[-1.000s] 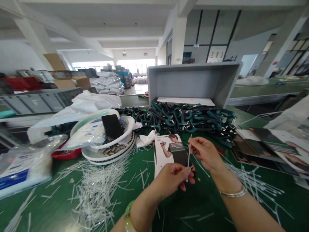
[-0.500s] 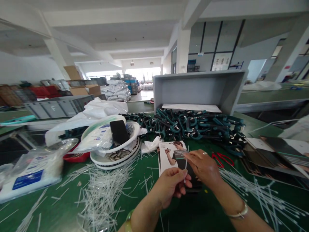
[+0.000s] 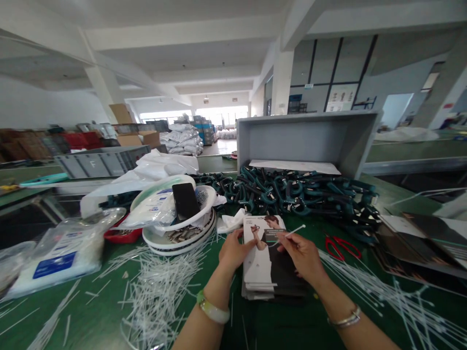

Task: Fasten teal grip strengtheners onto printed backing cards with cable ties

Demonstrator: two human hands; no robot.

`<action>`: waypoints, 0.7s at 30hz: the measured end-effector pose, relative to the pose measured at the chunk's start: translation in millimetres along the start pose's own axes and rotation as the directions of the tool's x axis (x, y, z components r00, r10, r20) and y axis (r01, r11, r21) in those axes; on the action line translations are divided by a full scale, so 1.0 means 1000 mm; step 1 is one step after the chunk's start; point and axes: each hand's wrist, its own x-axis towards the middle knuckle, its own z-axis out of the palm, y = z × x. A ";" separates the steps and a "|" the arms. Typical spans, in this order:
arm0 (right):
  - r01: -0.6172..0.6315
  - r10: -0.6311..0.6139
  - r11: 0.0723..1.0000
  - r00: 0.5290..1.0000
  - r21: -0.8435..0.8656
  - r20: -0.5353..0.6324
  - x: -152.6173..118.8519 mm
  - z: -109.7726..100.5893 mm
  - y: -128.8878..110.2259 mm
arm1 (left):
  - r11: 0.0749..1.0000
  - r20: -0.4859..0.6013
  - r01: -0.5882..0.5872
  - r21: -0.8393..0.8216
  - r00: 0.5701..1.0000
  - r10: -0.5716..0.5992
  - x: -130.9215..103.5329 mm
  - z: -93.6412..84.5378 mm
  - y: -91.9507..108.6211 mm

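Note:
A white cable tie [image 3: 292, 231] is pinched in the fingertips of my right hand [image 3: 304, 257], its head end pointing up and to the right. Under that hand lies a stack of printed cards [image 3: 257, 265] with a picture of a person and a dark lower right part. My left hand [image 3: 233, 250] grips the left edge of the top card, thumb on its face; the fingertips beneath are partly hidden. Small holes show in the white part of the card. Right of my right hand lie red-handled scissors [image 3: 341, 247] and a spread of cable ties [image 3: 357, 282].
Behind the cards is a heap of dark green and black handled tools [image 3: 292, 192], spilling before a tipped grey bin [image 3: 292, 141]. Cut tie ends [image 3: 156, 287] pile up at left. Beyond them stand white bowls with a black phone [image 3: 185, 201]. Folded printed sheets [image 3: 423, 238] lie at right.
My left hand has let go of the cable tie and moved left to the card's edge. The tie, now in my right hand alone, has tilted from upright to slanting. The view has shifted slightly.

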 end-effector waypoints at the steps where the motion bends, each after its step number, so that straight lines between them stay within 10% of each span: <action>1: -0.015 0.015 1.000 1.000 0.004 -0.017 0.000 0.000 0.001 | 1.000 -0.030 -0.004 -0.019 1.000 0.004 0.001 0.000 0.000; 9: 0.081 -0.080 0.997 0.993 0.006 -0.092 -0.003 0.004 0.012 | 0.989 -0.159 -0.006 -0.149 0.987 -0.019 -0.005 0.006 0.012; 15: 0.218 -0.222 0.975 0.969 -0.048 -0.107 -0.009 0.002 0.004 | 0.764 0.188 0.142 -0.629 0.982 -0.028 -0.022 0.010 0.031; 21: 0.340 -0.361 0.922 0.928 -0.186 -0.091 -0.009 -0.001 0.004 | 0.637 0.147 0.158 -0.754 0.987 -0.070 -0.027 0.007 0.039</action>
